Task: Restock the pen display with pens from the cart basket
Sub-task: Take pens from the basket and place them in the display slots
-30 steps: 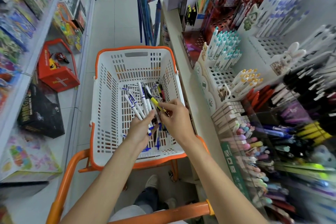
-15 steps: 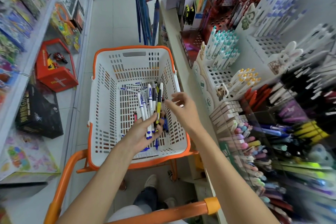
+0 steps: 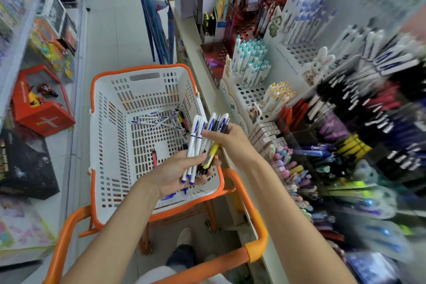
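Note:
My left hand (image 3: 177, 174) grips the lower ends of a bundle of pens (image 3: 197, 140), mostly white with blue print, plus one yellow and some black. My right hand (image 3: 227, 139) curls round the upper part of the same bundle, above the right side of the white cart basket (image 3: 110, 145). Several loose pens (image 3: 159, 121) lie on the basket floor at the far right, and a red pen (image 3: 154, 157) lies near the middle. The pen display (image 3: 265, 90) with white holed racks stands on the shelf to the right.
The orange cart handle (image 3: 251, 249) crosses below my arms. Toy boxes, one of them red (image 3: 39, 108), fill the left shelves. Umbrellas (image 3: 159, 30) hang ahead of the basket. Dense rows of pens and markers (image 3: 345, 145) crowd the right shelf, partly blurred.
The left hand lifted the pen bundle up and rightward out of the basket. The right hand, open and apart half a second ago, now grips the bundle's upper part.

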A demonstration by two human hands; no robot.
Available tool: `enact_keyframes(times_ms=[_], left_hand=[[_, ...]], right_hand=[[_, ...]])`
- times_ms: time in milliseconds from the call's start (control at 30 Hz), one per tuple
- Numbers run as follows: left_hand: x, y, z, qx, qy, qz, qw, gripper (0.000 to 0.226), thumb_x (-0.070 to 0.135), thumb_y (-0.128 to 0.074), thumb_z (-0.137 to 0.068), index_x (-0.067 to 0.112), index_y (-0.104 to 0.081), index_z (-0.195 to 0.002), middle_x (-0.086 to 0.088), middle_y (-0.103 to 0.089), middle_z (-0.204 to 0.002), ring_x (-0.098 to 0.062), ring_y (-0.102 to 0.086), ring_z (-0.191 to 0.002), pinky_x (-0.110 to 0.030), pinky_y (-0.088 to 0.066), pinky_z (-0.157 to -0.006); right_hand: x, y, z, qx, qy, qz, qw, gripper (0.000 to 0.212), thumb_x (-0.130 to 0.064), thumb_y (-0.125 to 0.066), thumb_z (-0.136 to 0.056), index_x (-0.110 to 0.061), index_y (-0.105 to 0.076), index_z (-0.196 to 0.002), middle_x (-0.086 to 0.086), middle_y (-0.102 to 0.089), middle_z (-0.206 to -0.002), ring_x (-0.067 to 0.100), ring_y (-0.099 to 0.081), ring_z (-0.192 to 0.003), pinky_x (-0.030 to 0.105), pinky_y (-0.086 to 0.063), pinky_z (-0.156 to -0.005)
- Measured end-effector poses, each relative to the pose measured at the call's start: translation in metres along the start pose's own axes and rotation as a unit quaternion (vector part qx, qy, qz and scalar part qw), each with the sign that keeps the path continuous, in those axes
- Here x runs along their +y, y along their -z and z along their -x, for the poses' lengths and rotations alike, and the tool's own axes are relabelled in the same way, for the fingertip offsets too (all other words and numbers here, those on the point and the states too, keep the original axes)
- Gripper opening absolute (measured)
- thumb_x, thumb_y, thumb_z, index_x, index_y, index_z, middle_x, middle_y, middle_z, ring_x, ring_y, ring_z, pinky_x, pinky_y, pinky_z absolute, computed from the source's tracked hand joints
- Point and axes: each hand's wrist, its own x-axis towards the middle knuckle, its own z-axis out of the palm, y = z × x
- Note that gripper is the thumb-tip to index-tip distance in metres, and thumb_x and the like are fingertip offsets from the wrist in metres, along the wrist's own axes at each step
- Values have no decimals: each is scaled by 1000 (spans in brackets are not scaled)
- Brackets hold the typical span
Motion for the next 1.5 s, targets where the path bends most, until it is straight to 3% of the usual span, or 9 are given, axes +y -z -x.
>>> enact_keyframes(times_ms=[167,267,333,600,733,867,1167,1333,1500], left_hand=[[-4,-23,-12,-53,-5,7,999,20,14,-59,-90,8,-65,-108,-12,-64,-88,-13,-56,-66,-17,-46,-50],[-10,-41,-22,-55,-32,-12,998,23,13,-55,-96,5,-59,-118,-10,-58,-87,-11,-54,-63,-16,-43,-49],[-12,-53,-29,-52,-50,-27,997,33,13,-57,-96,2,-55,-127,-10,-55,-89,-10,-55,-62,-16,-44,-48],[-17,-126,-49,-84,-78,-125,986,22,15,-60,-95,14,-63,-117,-4,-63,-84,-12,-58,-67,-19,-48,-49],[-10,-160,-60,-55,-133,-138,980,14,12,-54,-100,17,-62,-110,5,-73,-76,-3,-65,-58,-18,-51,-46],[-3,-173,-71,-67,-166,-136,974,18,12,-51,-102,10,-64,-115,-6,-71,-93,-7,-56,-60,-17,-48,-45],[-4,-177,-72,-80,-165,-129,975,19,8,-51,-101,7,-61,-118,-8,-64,-90,-10,-51,-66,-16,-46,-46],[-6,-173,-70,-86,-162,-154,971,21,9,-53,-101,8,-62,-120,-8,-66,-90,-10,-53,-64,-17,-48,-49],[-9,-174,-66,-91,-156,-168,969,22,9,-54,-100,9,-62,-121,-7,-66,-90,-8,-54,-63,-18,-49,-49]], right_hand=[[-6,28,25,23,54,6,998,14,-13,-71,-91,0,-71,-98,4,-67,-72,14,-59,-59,27,-47,-59],[-8,49,41,80,76,24,994,25,-20,-72,-91,-9,-69,-114,2,-73,-95,18,-68,-82,26,-52,-74],[-8,65,52,152,82,26,985,39,-21,-72,-91,-14,-59,-126,3,-69,-99,9,-68,-78,22,-52,-69],[-18,113,113,328,168,141,919,32,-15,-68,-92,-26,-52,-118,6,-66,-106,20,-67,-92,26,-58,-73],[-39,137,144,470,248,117,839,29,-13,-69,-92,-22,-54,-115,2,-65,-95,11,-65,-86,20,-52,-75],[-64,167,173,583,332,123,731,28,-6,-63,-95,-18,-52,-117,-8,-60,-86,-5,-58,-75,11,-45,-72],[-52,196,150,534,235,398,707,28,-12,-65,-95,-14,-55,-122,4,-68,-97,19,-63,-80,36,-55,-72],[-39,199,138,518,178,450,706,26,-20,-68,-93,-16,-60,-117,3,-67,-93,19,-60,-82,33,-52,-70],[-35,200,138,507,136,537,660,20,-21,-68,-93,-12,-77,-108,6,-72,-101,28,-55,-102,37,-50,-84]])
